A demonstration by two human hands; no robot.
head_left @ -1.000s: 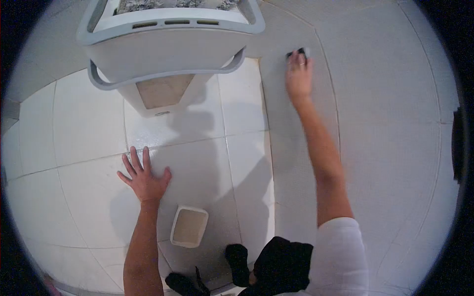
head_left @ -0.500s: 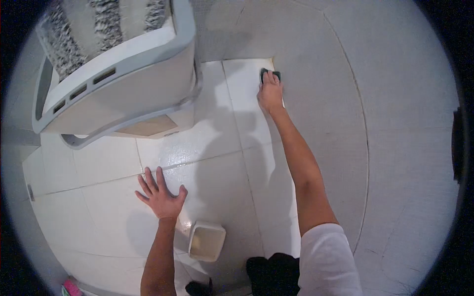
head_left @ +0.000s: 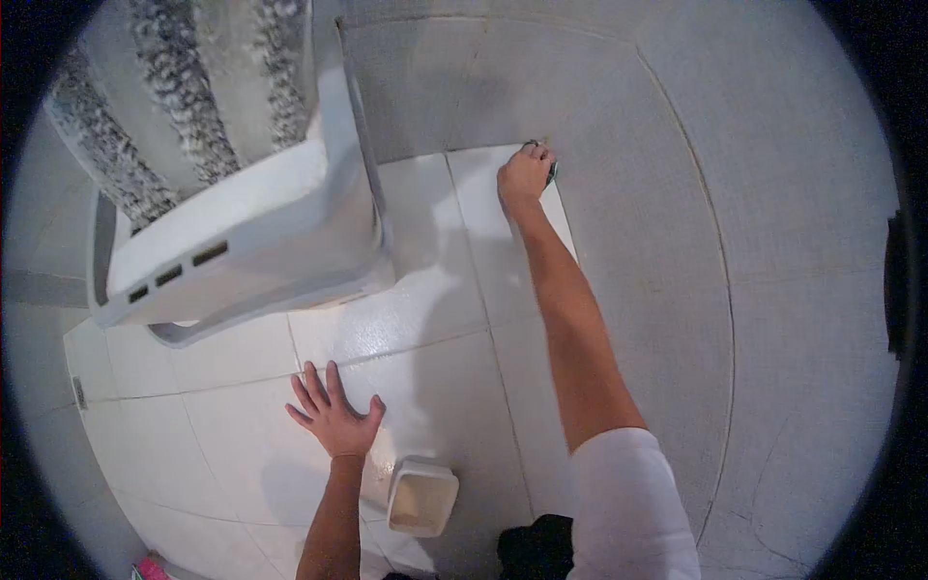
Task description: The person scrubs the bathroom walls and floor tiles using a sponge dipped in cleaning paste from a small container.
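My right hand is wrapped round a dark green scrubbing pad, which rests at the far right corner of the white tiled floor, against the wall. Most of the pad is hidden by the fingers. My left hand lies flat on the tiles with its fingers spread and holds nothing. Just to the right of the left wrist stands a small white rectangular tub with cloudy, beige-looking contents.
A white and grey plastic rack with grey fluffy striped material on it stands at the upper left. Grey tiled wall runs along the right and back. Something pink shows at the bottom left.
My right hand has moved with the pad from the right wall down to the floor's far corner. The view has turned and shifted; my left hand stays flat on the tiles.
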